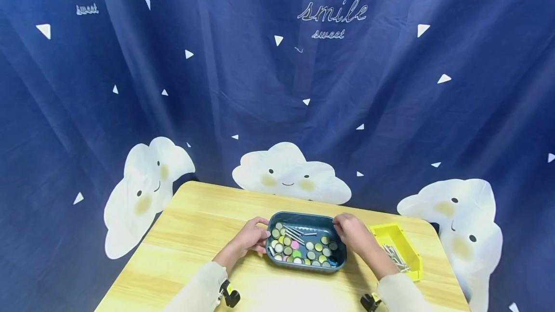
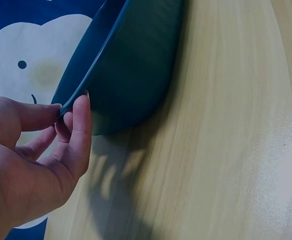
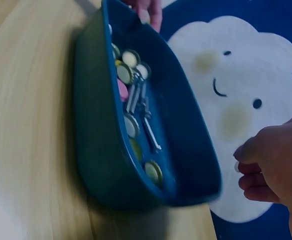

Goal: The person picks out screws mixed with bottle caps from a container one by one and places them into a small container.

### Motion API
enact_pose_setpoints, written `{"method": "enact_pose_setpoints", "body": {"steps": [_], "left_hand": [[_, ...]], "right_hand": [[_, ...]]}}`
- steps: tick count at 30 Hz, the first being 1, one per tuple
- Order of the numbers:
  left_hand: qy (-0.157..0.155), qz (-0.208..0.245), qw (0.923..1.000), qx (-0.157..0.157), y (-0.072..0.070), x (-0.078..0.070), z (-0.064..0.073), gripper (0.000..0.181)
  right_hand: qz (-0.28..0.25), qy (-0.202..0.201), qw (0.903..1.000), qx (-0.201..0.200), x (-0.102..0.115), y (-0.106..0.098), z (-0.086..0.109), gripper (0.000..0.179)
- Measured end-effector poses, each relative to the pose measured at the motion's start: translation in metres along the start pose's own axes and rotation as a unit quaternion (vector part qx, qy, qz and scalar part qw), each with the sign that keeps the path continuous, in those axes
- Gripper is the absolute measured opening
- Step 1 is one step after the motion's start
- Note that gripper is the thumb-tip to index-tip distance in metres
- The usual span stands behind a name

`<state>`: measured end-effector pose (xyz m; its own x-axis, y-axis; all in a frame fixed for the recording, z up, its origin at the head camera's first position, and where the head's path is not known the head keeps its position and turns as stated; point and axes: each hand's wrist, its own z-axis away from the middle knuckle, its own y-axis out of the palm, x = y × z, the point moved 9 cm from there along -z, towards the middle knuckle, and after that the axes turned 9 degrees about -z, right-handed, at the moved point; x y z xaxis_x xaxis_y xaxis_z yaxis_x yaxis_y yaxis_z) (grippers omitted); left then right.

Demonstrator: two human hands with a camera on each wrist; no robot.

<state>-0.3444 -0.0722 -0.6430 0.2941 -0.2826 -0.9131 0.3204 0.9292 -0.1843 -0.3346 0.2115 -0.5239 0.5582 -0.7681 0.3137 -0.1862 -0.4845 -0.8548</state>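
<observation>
A dark teal plastic tub (image 1: 303, 267) sits on the table. Inside it are many bottle caps (image 1: 287, 241) in gold, silver, pink and green, along with several slim silver bolts (image 3: 134, 95). My left hand (image 1: 250, 236) pinches the tub's left rim between thumb and fingers, as the left wrist view (image 2: 61, 150) shows up close. My right hand (image 1: 353, 232) is over the tub's right end in the head view. In the right wrist view its curled fingers stand apart from the rim, and a small pale piece (image 3: 237, 166) shows at the fingertips, mostly hidden.
Right of the tub, partly behind my right forearm, stands a yellow bin (image 1: 409, 244) with silver bolts (image 1: 395, 256) in it. The wooden table (image 1: 208, 211) ends just beyond the tub, where a blue curtain (image 1: 260, 110) with cloud prints hangs.
</observation>
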Motion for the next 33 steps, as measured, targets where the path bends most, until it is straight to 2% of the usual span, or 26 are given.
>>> {"method": "enact_pose_setpoints", "body": {"steps": [5,10,18,23,29,33], "left_hand": [[0.003,0.006,1.0000,0.000,0.000,-0.001,-0.001,0.047],[0.001,0.008,1.0000,0.001,0.001,-0.001,-0.001,0.048],[-0.005,0.003,1.0000,-0.004,-0.001,0.002,-0.001,0.046],[-0.006,0.001,1.0000,-0.006,-0.003,0.003,0.000,0.046],[-0.005,0.003,1.0000,-0.005,-0.002,0.002,0.001,0.046],[-0.003,0.005,1.0000,-0.005,0.000,0.001,0.002,0.046]], "right_hand": [[-0.012,-0.036,0.9988,0.031,0.015,0.020,-0.010,0.011],[-0.027,-0.038,0.9962,0.074,0.018,0.044,-0.016,0.009],[-0.005,-0.047,0.9909,0.126,0.019,0.077,-0.019,0.011],[0.015,-0.055,0.9868,0.152,0.023,0.091,-0.018,0.013],[0.026,-0.071,0.9845,0.158,0.027,0.101,-0.018,0.012],[0.033,-0.064,0.9833,0.167,0.027,0.105,-0.017,0.011]]}}
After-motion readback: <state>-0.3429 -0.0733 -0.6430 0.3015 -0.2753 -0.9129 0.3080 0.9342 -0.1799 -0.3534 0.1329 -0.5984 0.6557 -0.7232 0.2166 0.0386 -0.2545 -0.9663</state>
